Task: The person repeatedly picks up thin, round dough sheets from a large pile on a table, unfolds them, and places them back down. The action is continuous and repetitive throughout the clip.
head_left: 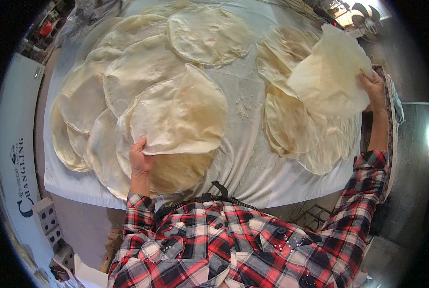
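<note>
My left hand (140,156) pinches the lower edge of a thin, pale round sheet (185,115), which has a fold near its top and lies over an overlapping heap of similar sheets (84,101) on the left. At the upper right, my right hand (370,89) grips the side of another pale, translucent sheet (327,67), held raised above a second, looser pile of sheets (286,129). Some fingers of each hand are hidden by the sheet it holds. Both piles rest on a wrinkled white cloth (238,168).
A white panel or box (12,120) stands along the left, beside hollow blocks (48,216). A fan (363,17) is at the top right, above grey flooring (406,249). A metal grid (305,216) shows below the table's near edge.
</note>
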### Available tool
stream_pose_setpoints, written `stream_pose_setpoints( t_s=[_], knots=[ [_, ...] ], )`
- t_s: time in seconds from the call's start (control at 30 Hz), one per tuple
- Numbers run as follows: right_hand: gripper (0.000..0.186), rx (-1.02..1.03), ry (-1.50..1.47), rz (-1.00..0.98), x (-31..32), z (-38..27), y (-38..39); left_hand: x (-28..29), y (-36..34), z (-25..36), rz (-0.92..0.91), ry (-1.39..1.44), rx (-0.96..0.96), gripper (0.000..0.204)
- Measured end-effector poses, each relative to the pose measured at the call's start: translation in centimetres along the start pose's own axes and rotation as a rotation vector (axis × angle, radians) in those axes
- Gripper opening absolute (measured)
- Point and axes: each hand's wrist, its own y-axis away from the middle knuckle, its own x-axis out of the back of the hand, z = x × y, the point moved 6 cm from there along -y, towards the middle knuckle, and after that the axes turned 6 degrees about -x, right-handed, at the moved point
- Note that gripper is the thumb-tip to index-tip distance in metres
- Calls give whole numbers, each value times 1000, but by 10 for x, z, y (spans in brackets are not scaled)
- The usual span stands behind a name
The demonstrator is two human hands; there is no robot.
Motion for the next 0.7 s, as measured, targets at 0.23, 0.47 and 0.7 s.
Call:
stream_pose_setpoints(
  t_s=[0.23, 0.47, 0.7],
  knots=[
    [10, 574, 759, 209, -158, 64, 78, -56, 7, 34, -348, -840, -470, 36],
    [23, 543, 529, -180, -293, 107, 217, -235, 52, 29, -412, -245, 30, 44],
    [25, 643, 399, -229, -301, 77, 275, -389, 94, -13, -905, -141, 136, 50]
  ],
)
